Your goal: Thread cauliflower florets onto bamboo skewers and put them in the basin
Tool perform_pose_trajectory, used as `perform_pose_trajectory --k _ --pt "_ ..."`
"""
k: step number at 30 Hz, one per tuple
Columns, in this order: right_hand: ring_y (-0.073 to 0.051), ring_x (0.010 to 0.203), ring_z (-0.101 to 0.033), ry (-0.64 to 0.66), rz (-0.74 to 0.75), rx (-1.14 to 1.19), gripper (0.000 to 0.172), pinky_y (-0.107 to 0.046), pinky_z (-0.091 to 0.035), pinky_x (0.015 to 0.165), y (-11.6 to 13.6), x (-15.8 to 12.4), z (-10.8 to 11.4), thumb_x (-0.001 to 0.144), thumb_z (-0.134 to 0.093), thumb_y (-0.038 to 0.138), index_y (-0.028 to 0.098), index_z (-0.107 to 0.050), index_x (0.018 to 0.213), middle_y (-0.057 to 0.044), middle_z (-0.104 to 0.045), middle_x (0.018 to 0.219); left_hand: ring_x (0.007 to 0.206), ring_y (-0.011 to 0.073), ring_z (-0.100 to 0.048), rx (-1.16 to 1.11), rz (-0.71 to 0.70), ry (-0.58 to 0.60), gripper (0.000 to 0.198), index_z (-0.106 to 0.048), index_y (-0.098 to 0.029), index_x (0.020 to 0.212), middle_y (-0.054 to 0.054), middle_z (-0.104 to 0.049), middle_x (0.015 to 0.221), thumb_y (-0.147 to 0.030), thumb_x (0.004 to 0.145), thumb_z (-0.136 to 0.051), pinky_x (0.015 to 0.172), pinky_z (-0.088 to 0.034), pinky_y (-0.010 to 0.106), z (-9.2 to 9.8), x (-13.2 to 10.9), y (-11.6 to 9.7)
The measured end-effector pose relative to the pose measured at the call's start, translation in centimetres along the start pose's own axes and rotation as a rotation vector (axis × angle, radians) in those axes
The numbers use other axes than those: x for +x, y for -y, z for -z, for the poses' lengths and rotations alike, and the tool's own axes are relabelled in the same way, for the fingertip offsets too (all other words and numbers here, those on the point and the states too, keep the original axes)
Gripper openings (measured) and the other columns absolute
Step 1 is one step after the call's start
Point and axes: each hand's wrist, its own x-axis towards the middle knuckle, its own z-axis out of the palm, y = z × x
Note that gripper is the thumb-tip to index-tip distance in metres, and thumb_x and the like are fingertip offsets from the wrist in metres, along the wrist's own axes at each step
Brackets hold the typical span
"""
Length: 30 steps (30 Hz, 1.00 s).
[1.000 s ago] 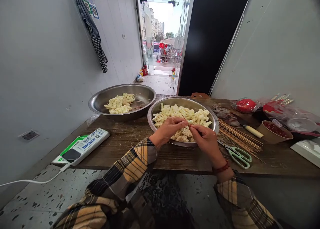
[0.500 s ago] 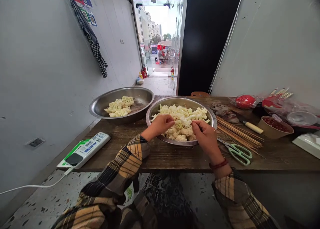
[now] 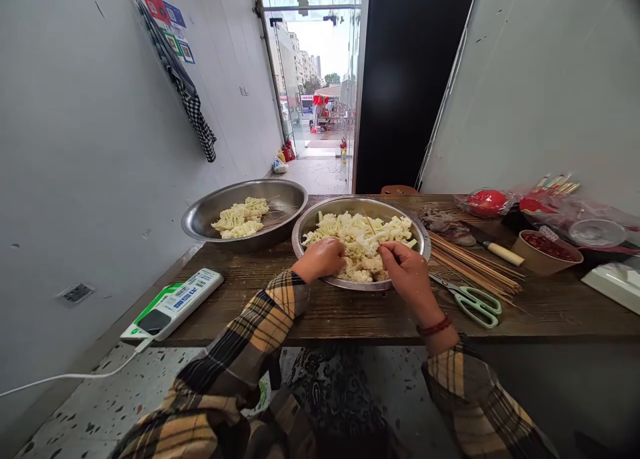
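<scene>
A steel bowl full of pale cauliflower florets stands at the middle of the table. My right hand is over its right side, thumb and fingers pinched on a thin wooden skewer whose far end sticks up above the florets. A whitish floret lies along the skewer by those fingertips. Over the bowl's near left rim, my left hand reaches among the florets. Its fingers are curled, and the fingertips and anything in them are hidden.
Left of the bowl, a wider steel basin holds skewered cauliflower. Bamboo skewers, green-handled scissors, a knife and a tub of red contents lie to the right. A white device with a cable is at left.
My left hand has turned knuckles up and lowered into the florets; before, its fingertips pinched above them. My right hand keeps its pinch nearly in place. The view has shifted slightly.
</scene>
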Motion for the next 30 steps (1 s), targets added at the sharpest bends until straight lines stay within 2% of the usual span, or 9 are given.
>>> perform_pose_trajectory --k 4,7,10,14,17,19,24,27,30 --pt "-0.015 0.063 -0.055 -0.012 -0.006 0.008 0.029 -0.025 -0.04 0.058 -0.1 0.0 -0.1 0.088 -0.048 0.038 0.016 -0.066 0.082 -0.001 -0.063 0.068 0.07 0.0175 -0.055 -0.142 0.006 -0.122 0.012 -0.065 -0.019 0.069 0.004 -0.064 0.072 -0.018 0.069 -0.053 0.061 -0.036 0.027 -0.2 0.0 0.6" --pt "-0.015 0.062 -0.055 -0.014 -0.015 0.011 0.029 -0.025 -0.04 0.057 -0.1 0.1 -0.2 0.088 -0.047 0.038 0.016 -0.065 0.081 -0.001 -0.062 0.067 0.061 0.0148 -0.052 -0.356 0.076 -0.215 0.01 -0.062 -0.017 0.066 0.003 -0.061 0.064 -0.019 0.07 -0.053 0.057 -0.034 0.026 0.1 -0.1 0.7" --pt "-0.015 0.061 -0.054 -0.01 -0.014 0.01 0.029 -0.025 -0.039 0.057 0.0 0.1 -0.2 0.088 -0.047 0.038 0.017 -0.065 0.079 -0.001 -0.061 0.065 0.051 0.0109 -0.048 -0.73 0.146 -0.254 0.01 -0.059 -0.015 0.065 0.0 -0.056 0.054 -0.022 0.072 -0.055 0.05 -0.031 0.022 0.7 -0.3 0.7" --pt "-0.015 0.062 -0.054 -0.004 -0.019 0.007 0.028 -0.025 -0.039 0.058 0.2 0.0 -0.2 0.089 -0.047 0.037 0.017 -0.065 0.08 -0.001 -0.061 0.066 0.043 0.0067 -0.045 -1.255 0.163 -0.23 0.016 -0.055 -0.015 0.068 -0.001 -0.054 0.051 -0.029 0.073 -0.061 0.043 -0.025 0.018 1.6 -0.8 0.7" --pt "-0.016 0.065 -0.055 -0.003 -0.026 0.018 0.028 -0.025 -0.039 0.058 0.1 0.0 -0.2 0.089 -0.048 0.038 0.017 -0.065 0.08 -0.001 -0.062 0.068 0.043 0.0054 -0.046 -1.525 0.175 -0.249 0.017 -0.059 -0.014 0.078 -0.003 -0.054 0.054 -0.024 0.068 -0.068 0.04 -0.024 0.017 2.0 -0.8 0.7" --pt "-0.016 0.065 -0.056 0.003 -0.03 0.025 0.028 -0.025 -0.039 0.057 0.0 0.0 -0.3 0.089 -0.048 0.038 0.017 -0.065 0.081 -0.002 -0.062 0.068 0.044 0.0055 -0.048 -1.686 0.164 -0.241 0.023 -0.061 -0.013 0.087 -0.003 -0.055 0.059 -0.019 0.066 -0.069 0.039 -0.028 0.017 2.1 -0.5 0.5" --pt "-0.017 0.064 -0.056 0.03 -0.031 0.004 0.029 -0.025 -0.04 0.056 0.1 0.1 -0.3 0.089 -0.047 0.038 0.017 -0.066 0.083 -0.002 -0.062 0.067 0.056 0.0094 -0.059 -1.879 0.114 -0.178 0.031 -0.063 -0.013 0.095 0.002 -0.061 0.073 -0.007 0.064 -0.062 0.046 -0.042 0.018 1.9 0.1 -0.6" --pt "-0.016 0.063 -0.057 0.059 -0.031 -0.018 0.029 -0.025 -0.04 0.055 0.4 0.1 -0.2 0.089 -0.047 0.038 0.017 -0.065 0.08 -0.002 -0.064 0.067 0.064 0.0105 -0.062 -1.921 0.115 -0.191 0.035 -0.063 -0.013 0.095 0.003 -0.064 0.082 -0.002 0.063 -0.058 0.057 -0.05 0.021 1.6 0.0 -1.0" --pt "-0.016 0.062 -0.058 0.101 -0.021 -0.041 0.029 -0.025 -0.041 0.055 0.6 0.1 -0.1 0.089 -0.047 0.037 0.018 -0.066 0.08 -0.002 -0.065 0.068 0.071 0.0116 -0.064 -1.951 0.105 -0.22 0.034 -0.063 -0.014 0.092 0.003 -0.065 0.086 -0.001 0.062 -0.058 0.069 -0.053 0.024 1.4 -0.3 -1.0"
